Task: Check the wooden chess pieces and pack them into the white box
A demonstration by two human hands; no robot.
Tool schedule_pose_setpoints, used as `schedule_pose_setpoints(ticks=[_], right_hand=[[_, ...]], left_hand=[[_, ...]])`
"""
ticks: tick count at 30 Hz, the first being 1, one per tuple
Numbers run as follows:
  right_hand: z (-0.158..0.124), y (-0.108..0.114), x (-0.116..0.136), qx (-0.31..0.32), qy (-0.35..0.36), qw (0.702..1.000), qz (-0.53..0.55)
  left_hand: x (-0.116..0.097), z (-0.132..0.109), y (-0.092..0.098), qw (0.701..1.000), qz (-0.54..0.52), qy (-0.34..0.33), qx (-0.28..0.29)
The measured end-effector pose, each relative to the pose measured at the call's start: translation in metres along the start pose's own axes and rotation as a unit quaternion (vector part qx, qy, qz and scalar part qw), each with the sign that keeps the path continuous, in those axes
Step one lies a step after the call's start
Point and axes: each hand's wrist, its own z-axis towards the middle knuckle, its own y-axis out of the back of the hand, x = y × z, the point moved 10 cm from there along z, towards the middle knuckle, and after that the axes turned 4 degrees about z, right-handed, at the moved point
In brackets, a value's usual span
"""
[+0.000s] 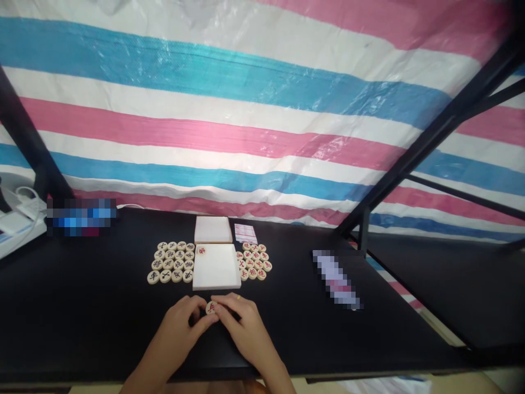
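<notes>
A round xiangqi piece (210,308) with a red character is pinched between my left hand (184,319) and my right hand (241,319), just in front of a shallow white box (217,273). Fingers of both hands touch its sides. Inside the box, one red-marked xiangqi piece (200,250) lies in the far left corner. Left of the box, pieces with black characters (172,262) lie in rows. On the right, red-marked pieces (255,261) are grouped against the box's edge.
Behind the white box lies a second shallow box part (213,229), with a folded red-lined sheet (245,233) beside it. A blurred long item (336,279) rests at the right. White cables and a device (24,219) occupy the left. Black frame bars (394,164) rise at the right.
</notes>
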Motion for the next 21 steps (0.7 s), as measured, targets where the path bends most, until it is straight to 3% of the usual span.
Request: schedule_pose_setpoints(ticks=[4,9,11,14,18,21], right_hand=[[-0.002,0.002,-0.005,-0.001,-0.025,0.998,0.059],[0.015,0.025,-0.007,-0.049,-0.037,0.995,0.072],[0.035,0.033,0.000,-0.058,-0.017,0.998,-0.017],[0.073,0.030,0.006,-0.028,0.005,0.982,-0.189],[0.110,0.014,-0.006,0.018,-0.008,0.925,-0.381],[0.117,0.004,-0.005,0.012,0.029,0.884,-0.467]], left_hand=[[-0.002,0.000,-0.001,0.999,-0.031,-0.008,0.010],[0.002,-0.003,0.016,0.994,-0.008,-0.032,-0.102],[-0.001,-0.004,0.014,0.989,0.044,-0.062,-0.123],[-0.010,-0.006,0.001,0.979,0.131,-0.117,-0.107],[-0.015,-0.008,-0.007,0.966,0.192,-0.146,-0.092],[-0.016,-0.008,-0.007,0.967,0.189,-0.148,-0.088]])
